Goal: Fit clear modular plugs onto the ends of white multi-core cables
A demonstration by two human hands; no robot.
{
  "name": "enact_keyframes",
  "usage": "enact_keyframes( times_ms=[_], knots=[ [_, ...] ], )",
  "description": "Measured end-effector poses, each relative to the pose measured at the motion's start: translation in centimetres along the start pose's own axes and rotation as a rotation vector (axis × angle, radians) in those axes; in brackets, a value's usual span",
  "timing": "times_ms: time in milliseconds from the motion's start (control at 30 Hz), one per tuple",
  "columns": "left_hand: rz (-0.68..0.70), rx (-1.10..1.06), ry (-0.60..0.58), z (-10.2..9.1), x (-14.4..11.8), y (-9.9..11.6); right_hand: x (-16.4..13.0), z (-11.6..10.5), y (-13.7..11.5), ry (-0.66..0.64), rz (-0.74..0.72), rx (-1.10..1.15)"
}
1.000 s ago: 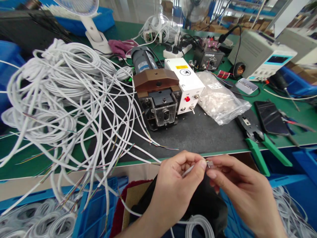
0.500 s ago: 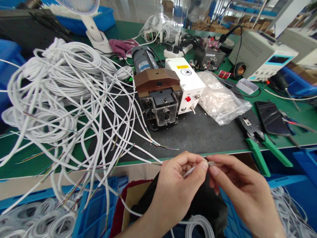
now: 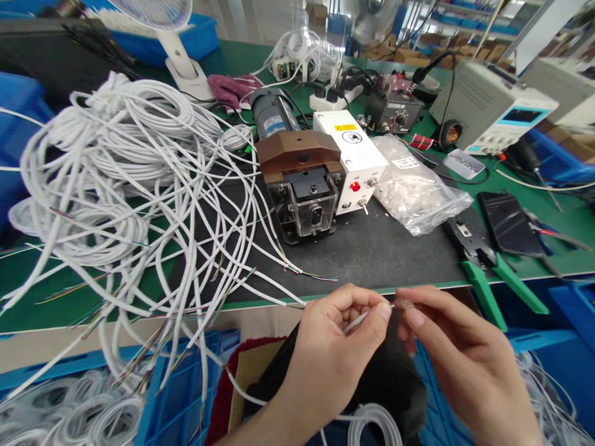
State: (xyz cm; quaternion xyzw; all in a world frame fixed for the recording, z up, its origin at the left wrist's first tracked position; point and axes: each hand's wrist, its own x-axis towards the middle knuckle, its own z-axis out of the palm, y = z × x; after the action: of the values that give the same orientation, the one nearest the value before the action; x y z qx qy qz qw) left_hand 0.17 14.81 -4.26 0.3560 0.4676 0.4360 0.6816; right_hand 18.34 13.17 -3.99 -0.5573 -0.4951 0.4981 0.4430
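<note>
Just off the front edge of the green-topped counter [image 3: 569,263], the left hand [image 3: 341,347], thumb and forefinger closed together, pinches a thin white round cable [image 3: 356,322]; the right hand [image 3: 458,353] pinches a small clear plastic connector [image 3: 406,305] by its wire ends.

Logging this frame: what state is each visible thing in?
Left hand: pinching white cable near its wire end.
Right hand: pinching small connector.
Cable pile: tangled, some ends stripped.
Green-handled pliers: handles spread.
Phone: screen dark.
Plastic bag: holding pale pieces.
Screened instrument: display dark.
</note>
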Motion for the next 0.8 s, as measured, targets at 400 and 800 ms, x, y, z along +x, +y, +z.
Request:
enact_keyframes(
  times_ms=[400,800],
  knots=[
    [0.012,0.008,-0.036,0.2,0.0,0.0,0.2,0.4,-0.4,-0.126,0.216,0.395],
    [0.116,0.078,0.017,0.4,-0.2,-0.2,-0.4,0.6,0.7,0.020,0.145,0.207]
  ],
)
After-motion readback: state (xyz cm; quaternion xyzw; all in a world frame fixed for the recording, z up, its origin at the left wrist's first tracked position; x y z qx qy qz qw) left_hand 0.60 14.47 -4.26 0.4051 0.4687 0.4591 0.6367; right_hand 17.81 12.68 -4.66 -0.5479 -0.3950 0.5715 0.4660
